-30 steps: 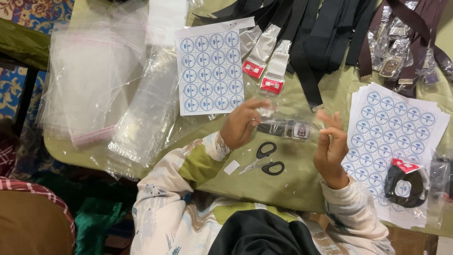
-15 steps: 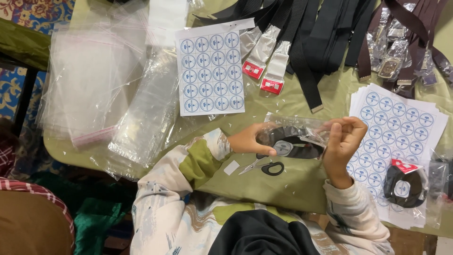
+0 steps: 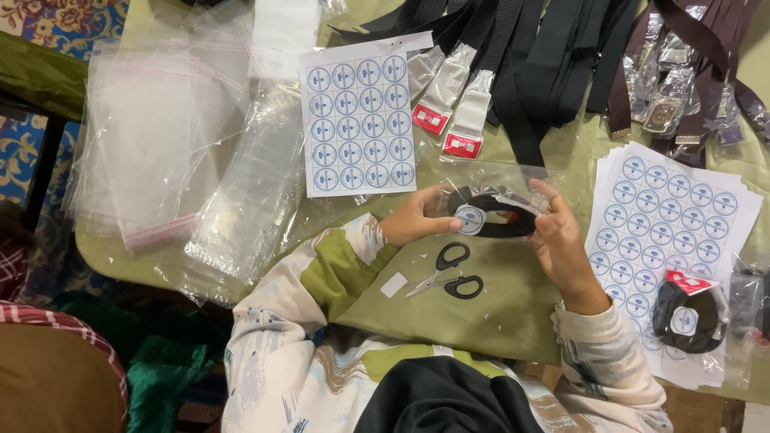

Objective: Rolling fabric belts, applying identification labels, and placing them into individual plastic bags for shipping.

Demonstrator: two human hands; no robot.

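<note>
Both hands meet over the middle of the table (image 3: pixel 513 321), near its front edge, and hold a clear bag (image 3: pixel 501 196) with a coiled black belt (image 3: pixel 493 218) inside it. The left hand (image 3: pixel 421 218) comes in from the left, forearm raised off the cloth, fingers curled along the bag's left end; its thumb presses on a round white sticker (image 3: pixel 469 219) on the bag's face. The right hand (image 3: pixel 561 240) stands almost upright on the other side, wrist bent, fingers closed round the bag's right end, with the index tip at the upper edge. Whether the bag's mouth is sealed is hard to tell, since the plastic glares.

Just below the bag lie black-handled scissors (image 3: pixel 449 274), blades pointing left towards a small white scrap (image 3: pixel 394 284). A sticker sheet (image 3: pixel 361 120) lies towards the back, left of centre; a stack of such sheets (image 3: pixel 682 216) sits by the right edge. On that stack's lower part rests a bagged belt (image 3: pixel 688 317) with a red tag. Loose black belts (image 3: pixel 521 56) and brown belts (image 3: pixel 690 48) crowd the back right corner. Piles of empty bags (image 3: pixel 160 136) cover the left end.
</note>
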